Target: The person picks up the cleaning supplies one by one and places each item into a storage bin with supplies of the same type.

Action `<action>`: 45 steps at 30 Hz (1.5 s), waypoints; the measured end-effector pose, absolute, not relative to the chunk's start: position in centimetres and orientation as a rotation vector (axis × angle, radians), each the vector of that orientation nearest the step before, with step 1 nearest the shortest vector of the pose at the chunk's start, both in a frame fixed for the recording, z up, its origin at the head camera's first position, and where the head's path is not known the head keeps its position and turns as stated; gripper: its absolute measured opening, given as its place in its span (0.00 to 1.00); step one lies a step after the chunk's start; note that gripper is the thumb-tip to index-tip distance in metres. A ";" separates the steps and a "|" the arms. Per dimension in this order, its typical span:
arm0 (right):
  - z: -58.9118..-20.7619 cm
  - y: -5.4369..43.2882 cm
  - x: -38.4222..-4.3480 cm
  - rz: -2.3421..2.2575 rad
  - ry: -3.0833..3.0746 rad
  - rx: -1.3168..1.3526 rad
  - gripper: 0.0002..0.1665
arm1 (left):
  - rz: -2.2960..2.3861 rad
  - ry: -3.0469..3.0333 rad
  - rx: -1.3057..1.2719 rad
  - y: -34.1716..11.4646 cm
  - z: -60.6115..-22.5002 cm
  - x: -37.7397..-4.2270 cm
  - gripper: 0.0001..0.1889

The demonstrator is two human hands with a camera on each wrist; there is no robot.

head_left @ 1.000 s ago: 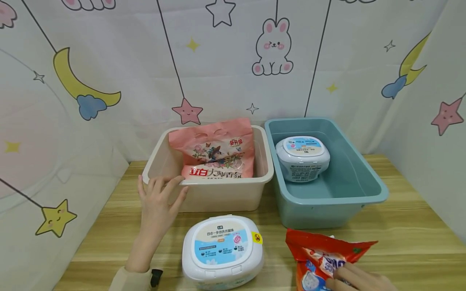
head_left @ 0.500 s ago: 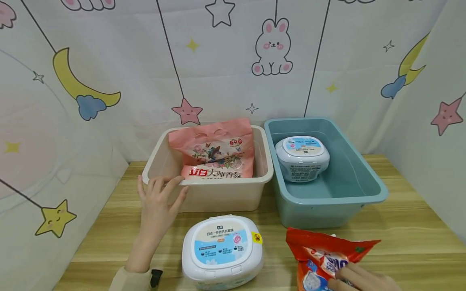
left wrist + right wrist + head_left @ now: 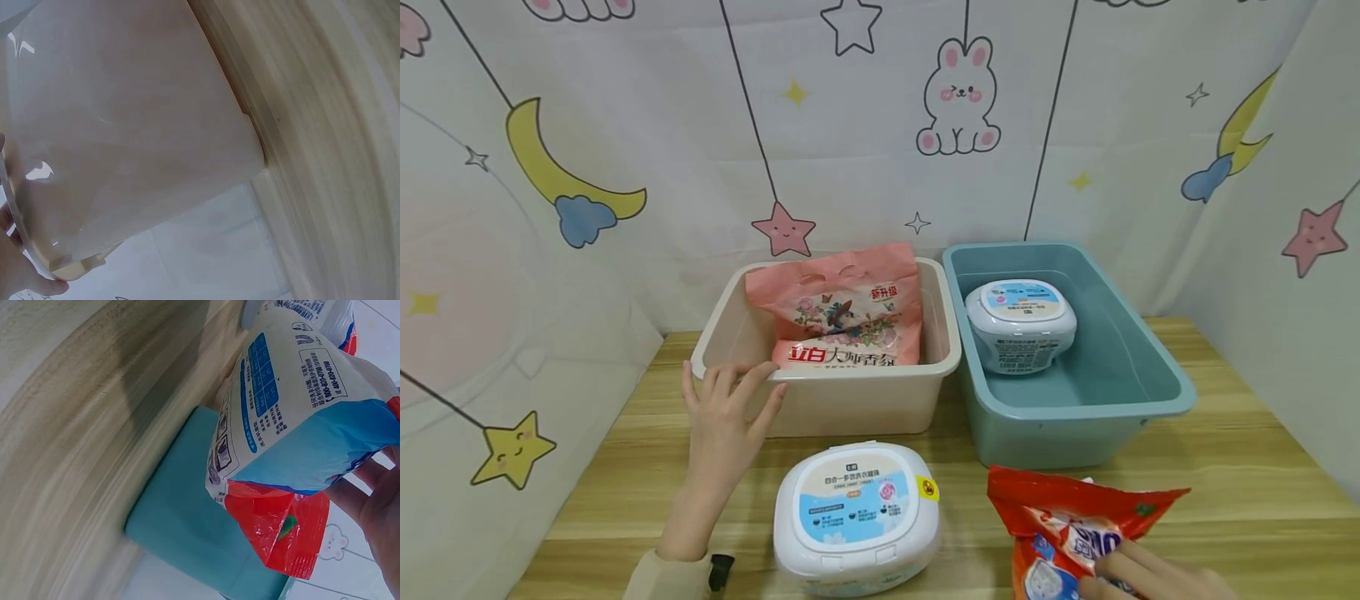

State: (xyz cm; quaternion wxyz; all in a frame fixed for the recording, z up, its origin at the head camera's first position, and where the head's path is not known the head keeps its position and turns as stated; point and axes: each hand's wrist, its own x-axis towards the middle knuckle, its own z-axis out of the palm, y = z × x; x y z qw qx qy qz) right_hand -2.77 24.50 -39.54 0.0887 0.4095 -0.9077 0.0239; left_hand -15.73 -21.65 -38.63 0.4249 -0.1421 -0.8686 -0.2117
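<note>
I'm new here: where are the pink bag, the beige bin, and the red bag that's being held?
Pink bag (image 3: 847, 310): head view, on its printed front.
Beige bin (image 3: 850, 410): head view, on its front wall.
Red bag (image 3: 1051, 527): head view, on its upper front.

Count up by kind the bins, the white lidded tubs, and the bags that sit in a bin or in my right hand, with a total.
Bins: 2 (cream bin, teal bin)
Laundry-pod tubs: 2 (binned tub, tabletop tub)
Bags: 2 (pink Liby bag, red detergent bag)
Total: 6
</note>
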 end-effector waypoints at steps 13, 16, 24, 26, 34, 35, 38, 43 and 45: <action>-37.8 24.4 -2.8 0.034 -2.591 1.311 0.33 | -0.530 -2.196 -0.346 -21.7 -38.6 -15.7 0.16; -37.3 24.3 -2.9 0.045 -2.525 1.318 0.34 | -0.534 -2.200 -0.343 -21.7 -38.6 -15.7 0.16; -36.3 24.0 -2.9 0.038 -2.423 1.306 0.35 | -0.529 -2.197 -0.341 -21.8 -38.7 -15.8 0.16; -36.3 24.0 -2.8 0.020 -2.446 1.308 0.35 | -0.528 -2.199 -0.342 -21.8 -38.7 -15.8 0.16; -35.7 24.2 -2.5 -0.057 -2.424 1.328 0.38 | -0.525 -2.208 -0.341 -21.7 -38.7 -15.7 0.16; -35.6 24.2 -2.5 -0.059 -2.416 1.331 0.38 | -0.526 -2.207 -0.342 -21.7 -38.7 -15.7 0.16; -35.3 24.1 -2.5 -0.054 -2.432 1.338 0.38 | -0.531 -2.201 -0.344 -21.7 -38.7 -15.7 0.16; -34.8 23.6 -2.4 -0.042 -2.426 1.346 0.34 | -0.527 -2.197 -0.344 -21.7 -38.7 -15.7 0.16; -34.5 23.4 -2.5 -0.052 -2.396 1.358 0.32 | -0.526 -2.192 -0.348 -21.7 -38.7 -15.8 0.16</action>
